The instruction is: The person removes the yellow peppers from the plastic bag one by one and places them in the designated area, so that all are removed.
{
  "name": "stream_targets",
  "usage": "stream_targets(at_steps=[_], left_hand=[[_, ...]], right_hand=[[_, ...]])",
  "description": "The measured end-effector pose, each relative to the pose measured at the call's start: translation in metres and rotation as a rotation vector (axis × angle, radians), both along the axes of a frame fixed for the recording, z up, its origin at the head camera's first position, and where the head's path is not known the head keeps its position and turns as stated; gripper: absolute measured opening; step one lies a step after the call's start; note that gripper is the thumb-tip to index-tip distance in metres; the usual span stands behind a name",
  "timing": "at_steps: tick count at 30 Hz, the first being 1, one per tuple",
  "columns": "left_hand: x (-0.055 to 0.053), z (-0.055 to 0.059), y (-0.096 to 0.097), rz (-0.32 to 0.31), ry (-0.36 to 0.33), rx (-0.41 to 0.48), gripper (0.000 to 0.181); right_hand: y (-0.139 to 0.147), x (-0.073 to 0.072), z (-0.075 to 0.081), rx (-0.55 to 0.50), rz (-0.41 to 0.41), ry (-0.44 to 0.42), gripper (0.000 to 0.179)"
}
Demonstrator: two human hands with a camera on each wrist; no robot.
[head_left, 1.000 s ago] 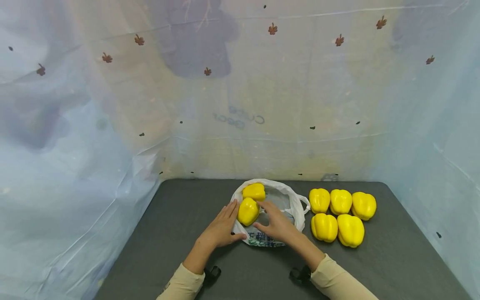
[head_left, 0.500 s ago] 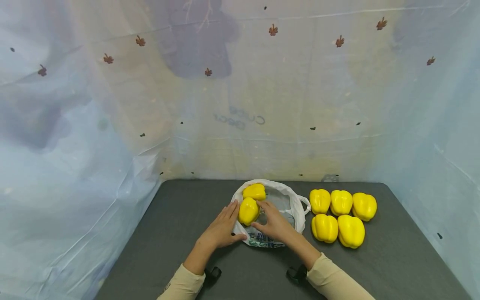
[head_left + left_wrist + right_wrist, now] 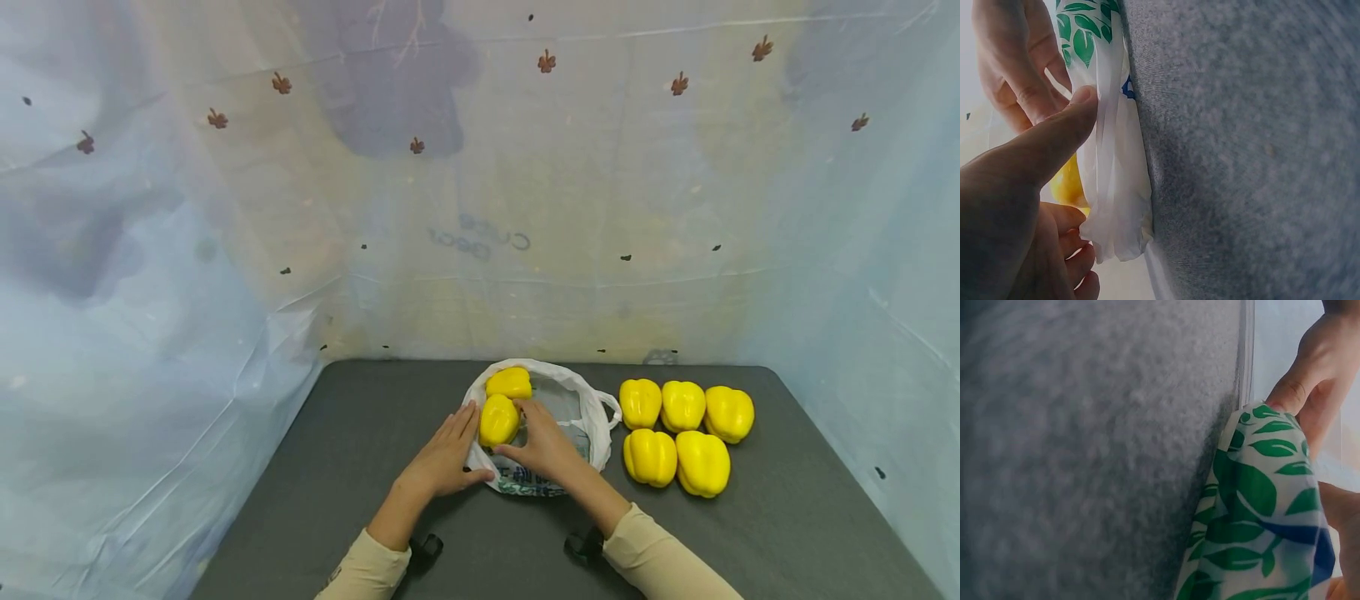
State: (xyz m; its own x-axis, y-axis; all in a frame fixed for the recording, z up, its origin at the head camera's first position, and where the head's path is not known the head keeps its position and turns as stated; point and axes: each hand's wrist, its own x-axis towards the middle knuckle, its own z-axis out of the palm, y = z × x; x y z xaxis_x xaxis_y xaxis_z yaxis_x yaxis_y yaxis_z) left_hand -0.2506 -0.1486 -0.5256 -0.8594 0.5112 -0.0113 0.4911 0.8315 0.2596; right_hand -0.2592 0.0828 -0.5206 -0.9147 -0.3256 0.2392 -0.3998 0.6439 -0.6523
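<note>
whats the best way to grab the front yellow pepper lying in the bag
Probably across its rounded flanks, coming from above: the front pepper lies inside the open mouth of the plastic bag, with the left hand and right hand already on either side. A second pepper blocks the far side, and the bag rim crowds low approaches.

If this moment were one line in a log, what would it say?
left hand: holds bag rim | right hand: touches near pepper in plastic bag | second pepper inside | five peppers on table
</note>
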Motion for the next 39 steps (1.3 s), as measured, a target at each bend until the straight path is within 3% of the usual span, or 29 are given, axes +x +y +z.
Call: stream_targets(at_steps=[14,39], left_hand=[[0.0,0.0,0.001,0.003,0.008,-0.004,0.112],[0.0,0.0,0.0,0.012,-0.03,0.013,0.113]], right_hand=[[-0.009,-0.001,0.002,0.047,-0.056,0.026,0.085],[0.014,0.006,0.005,0.021,0.021,-0.042,0.088]])
